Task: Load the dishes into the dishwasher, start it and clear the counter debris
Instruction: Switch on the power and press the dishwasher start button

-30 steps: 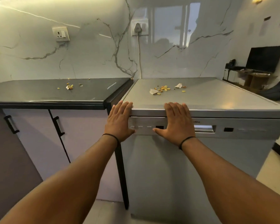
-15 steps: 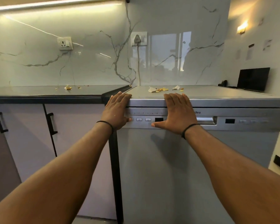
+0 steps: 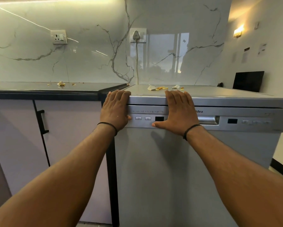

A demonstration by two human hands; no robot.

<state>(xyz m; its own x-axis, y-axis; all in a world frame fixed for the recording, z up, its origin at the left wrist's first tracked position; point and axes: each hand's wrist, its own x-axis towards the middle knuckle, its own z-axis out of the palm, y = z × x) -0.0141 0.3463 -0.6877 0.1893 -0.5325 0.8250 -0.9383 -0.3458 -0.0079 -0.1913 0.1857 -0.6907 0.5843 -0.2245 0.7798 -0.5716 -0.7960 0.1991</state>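
Pressing flat, both hands are laid on the dishwasher [image 3: 178, 169] door top: left hand [image 3: 115, 110] and right hand [image 3: 178, 112], fingers straight, nothing gripped. Debris [image 3: 160, 87] lies above. Buttons [image 3: 143, 118] between could be mis-pressed.

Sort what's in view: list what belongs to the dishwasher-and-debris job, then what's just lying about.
Job:
dishwasher
scraps on the dishwasher top
scraps on the dark counter
left hand
right hand

Lying about:
wall socket
plugged cord
black screen
cabinet handle
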